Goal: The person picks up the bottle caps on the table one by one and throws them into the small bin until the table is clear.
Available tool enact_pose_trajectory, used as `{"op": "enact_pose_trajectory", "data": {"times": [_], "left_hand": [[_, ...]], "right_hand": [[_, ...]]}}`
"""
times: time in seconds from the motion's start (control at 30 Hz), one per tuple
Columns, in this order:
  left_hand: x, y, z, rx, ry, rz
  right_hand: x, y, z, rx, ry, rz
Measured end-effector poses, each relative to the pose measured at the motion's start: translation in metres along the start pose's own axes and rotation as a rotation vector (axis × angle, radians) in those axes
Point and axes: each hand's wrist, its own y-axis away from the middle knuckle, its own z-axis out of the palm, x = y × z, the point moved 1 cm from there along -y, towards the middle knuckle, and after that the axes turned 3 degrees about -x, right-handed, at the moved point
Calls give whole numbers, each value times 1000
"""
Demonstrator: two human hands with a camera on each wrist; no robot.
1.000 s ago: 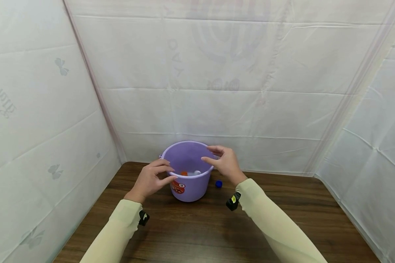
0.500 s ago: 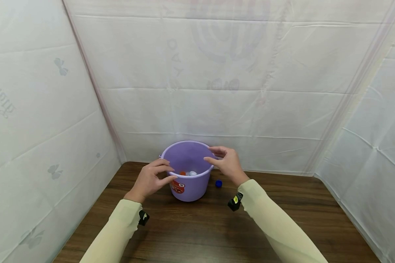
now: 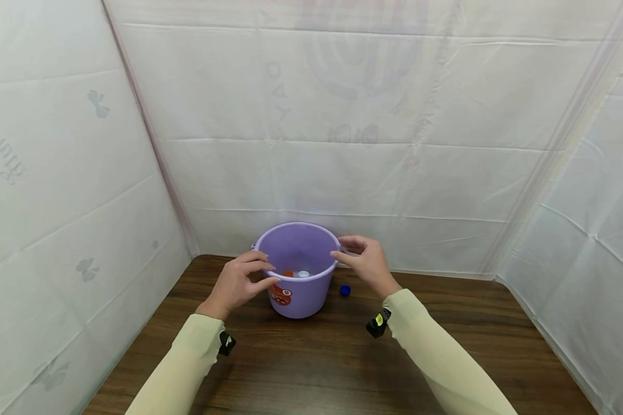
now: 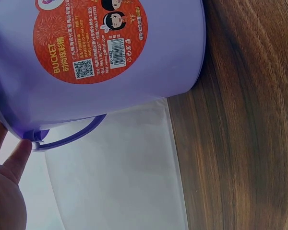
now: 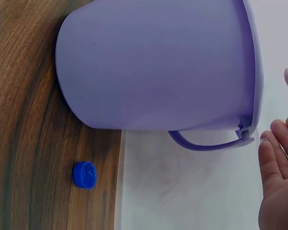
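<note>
A purple bucket [image 3: 303,300] with a red round label [image 4: 89,40] stands upright at the back of the table. My left hand [image 3: 236,285] grips its left front rim, thumb outside and fingers over the inside. At the right rim hovers my right hand [image 3: 366,262], thumb and fingers spread, nothing between them; the right wrist view shows it just off the rim. Inside the bucket, an orange item [image 3: 288,274] and a white bottle cap [image 3: 303,274] lie on the bottom, partly hidden by the front wall. A blue bottle cap [image 5: 84,175] sits on the table right of the bucket.
The dark wood table [image 3: 301,363] extends in front of the bucket and to both sides. White cloth walls [image 3: 342,173] rise behind it and at left and right. The bucket's handle [image 5: 206,146] hangs down at the back.
My right hand has drawn right, from over the bucket's opening to its right rim. Inside the bucket, the white cap has shifted slightly left and come to lie flat. My left hand stays put.
</note>
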Motion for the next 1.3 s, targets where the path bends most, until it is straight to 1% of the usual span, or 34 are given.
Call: {"op": "enact_pose_trajectory", "data": {"times": [0.17,0.47,0.67,0.87,1.1,1.3], "left_hand": [[-1,0,0,0,6,2],[-1,1,0,-10,3,-15],[-1,1,0,-12,-1,-17],[-1,0,0,-17,8,-21],[-3,1,0,-2,1,-2],[-3,1,1,1,0,-1]], "right_hand": [[3,4,-4,12,8,22],[12,12,-10,30,20,20],[19,15,-12,48,58,18],[24,20,-12,54,86,49],[32,25,-10,52,63,59],[41,29,-6,64,52,85]]}}
